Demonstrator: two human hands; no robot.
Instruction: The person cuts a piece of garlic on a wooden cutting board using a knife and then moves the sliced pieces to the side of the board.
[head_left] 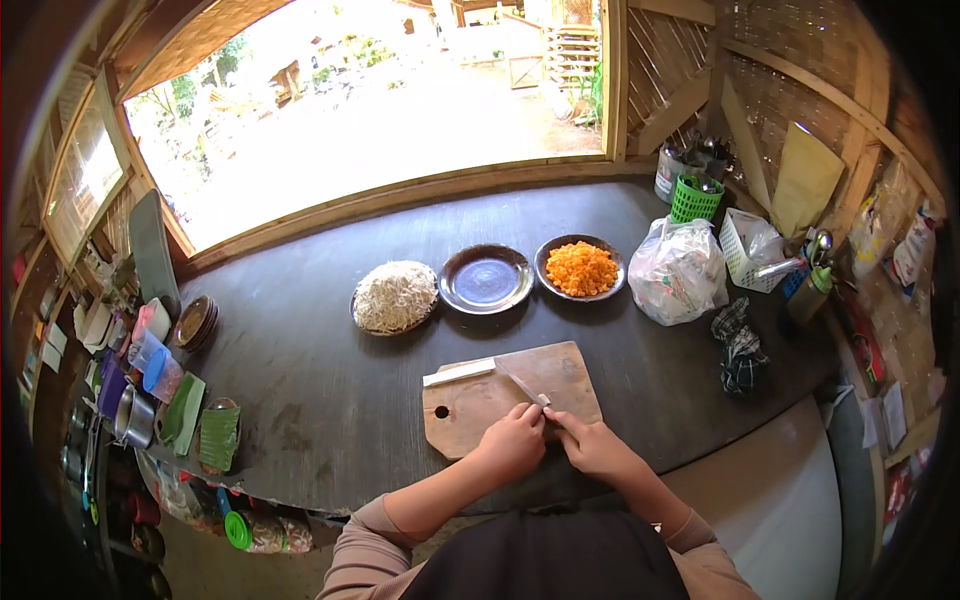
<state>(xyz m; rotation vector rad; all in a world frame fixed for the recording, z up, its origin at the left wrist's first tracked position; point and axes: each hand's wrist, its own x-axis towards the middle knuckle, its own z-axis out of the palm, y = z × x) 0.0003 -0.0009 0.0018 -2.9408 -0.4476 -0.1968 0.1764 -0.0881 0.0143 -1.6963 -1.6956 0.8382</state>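
Note:
A wooden cutting board (510,400) lies in front of me on the dark table. My right hand (595,447) is closed around the handle end of a knife (519,381), whose blade points away to the upper left over the board. Closed fingers of my left hand (514,441) meet the right hand at the board's near side; I cannot tell what they grip. A small white piece (544,399) shows at the fingertips, against the blade. Along the board's far left edge rests a long white block (459,372).
Beyond the board stand a plate of whitish shreds (396,296), a bare dark plate (486,279) and a plate of chopped orange pieces (582,269). A filled plastic bag (678,272), a white basket (748,250) and a crumpled cloth (739,348) sit at right. Green leaf pieces (219,437) lie left.

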